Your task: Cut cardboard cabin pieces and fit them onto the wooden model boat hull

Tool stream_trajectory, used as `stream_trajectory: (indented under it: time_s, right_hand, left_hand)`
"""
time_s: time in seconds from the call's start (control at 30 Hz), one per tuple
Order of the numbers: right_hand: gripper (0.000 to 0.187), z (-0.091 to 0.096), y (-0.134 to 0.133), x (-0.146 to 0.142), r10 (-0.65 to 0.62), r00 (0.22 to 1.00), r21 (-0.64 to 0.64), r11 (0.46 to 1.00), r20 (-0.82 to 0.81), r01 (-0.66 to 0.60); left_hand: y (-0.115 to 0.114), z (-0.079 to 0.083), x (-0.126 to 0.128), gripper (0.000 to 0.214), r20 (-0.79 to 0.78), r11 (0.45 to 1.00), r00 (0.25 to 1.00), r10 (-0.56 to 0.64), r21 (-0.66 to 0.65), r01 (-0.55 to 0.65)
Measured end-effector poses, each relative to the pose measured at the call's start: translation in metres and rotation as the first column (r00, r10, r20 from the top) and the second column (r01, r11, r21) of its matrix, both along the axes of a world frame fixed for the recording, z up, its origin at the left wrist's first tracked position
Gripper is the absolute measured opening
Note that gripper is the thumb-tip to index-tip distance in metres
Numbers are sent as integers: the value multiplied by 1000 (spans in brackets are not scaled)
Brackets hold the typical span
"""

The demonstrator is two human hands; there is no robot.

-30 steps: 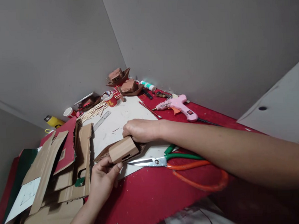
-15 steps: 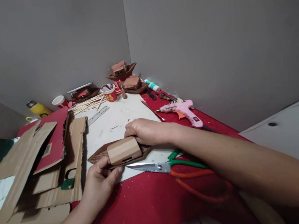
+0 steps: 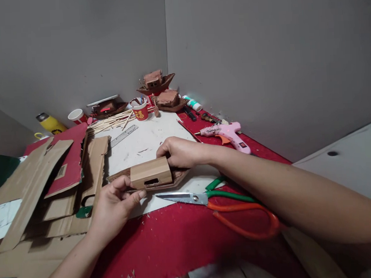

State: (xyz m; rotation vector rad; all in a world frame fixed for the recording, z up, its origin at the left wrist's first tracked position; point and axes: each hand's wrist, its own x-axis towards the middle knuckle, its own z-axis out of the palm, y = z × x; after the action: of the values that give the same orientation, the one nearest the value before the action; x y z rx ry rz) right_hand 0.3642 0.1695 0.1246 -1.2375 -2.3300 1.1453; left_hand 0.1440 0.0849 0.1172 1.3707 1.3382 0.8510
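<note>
A small cardboard cabin (image 3: 150,172) sits on a brown cardboard boat hull (image 3: 175,179) that rests on a white sheet (image 3: 142,143). My left hand (image 3: 112,207) pinches the left end of the hull and cabin, fingers closed on it. From the far side my right hand (image 3: 181,151) curls over the cabin's right end and presses it down. Large scissors (image 3: 216,201) with green and orange handles lie just in front of the boat on the red table cover (image 3: 178,247).
Flattened cardboard pieces (image 3: 51,191) pile up at the left. A pink glue gun (image 3: 227,133), a metal ruler (image 3: 123,136), wooden sticks (image 3: 110,123), a red paper cup (image 3: 140,110) and two finished model boats (image 3: 159,84) stand near the wall corner. A yellow bottle (image 3: 49,123) lies far left.
The view has swung and levelled. Both hands stay on the boat and cabin, which now sit squarer to me, with my left thumb farther along the front edge.
</note>
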Motion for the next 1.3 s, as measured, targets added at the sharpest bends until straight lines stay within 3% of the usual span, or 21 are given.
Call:
stream_trajectory:
  time_s: [0.27, 0.57, 0.83, 0.93, 1.03, 1.13, 1.3]
  right_hand:
    - [17, 5, -6, -5, 10, 999, -166, 986, -37, -16]
    - [12, -7, -2, -6, 24, 997, -194, 980, -66, -37]
    - [18, -7, -2, -6, 17, 1000, 58, 998, -15, -16]
    - [22, -8, -3, -7, 31, 999, 190, 981, 23, -35]
    - [23, -10, -4, -8, 59, 997, 292, 954, 56, -73]
    - [25, -13, -4, -9, 78, 994, 341, 935, 80, -101]
    - [21, -14, -2, -8, 91, 991, 332, 936, 102, -120]
  left_hand:
    - [1, 9, -13, 30, 51, 998, 999, 5, -67, -2]
    - [2, 10, -13, 27, 133, 996, 991, -5, -85, 16]
    - [4, 0, -11, 28, 127, 997, 990, -52, -48, 59]
    - [4, -4, -12, 25, 65, 998, 996, -66, -19, 67]
    - [2, -6, -11, 18, 16, 994, 998, -62, 96, 60]
    - [2, -8, -9, 8, 6, 984, 998, -60, 166, 58]
    - [6, -12, -10, 9, -13, 992, 999, -31, 123, 33]
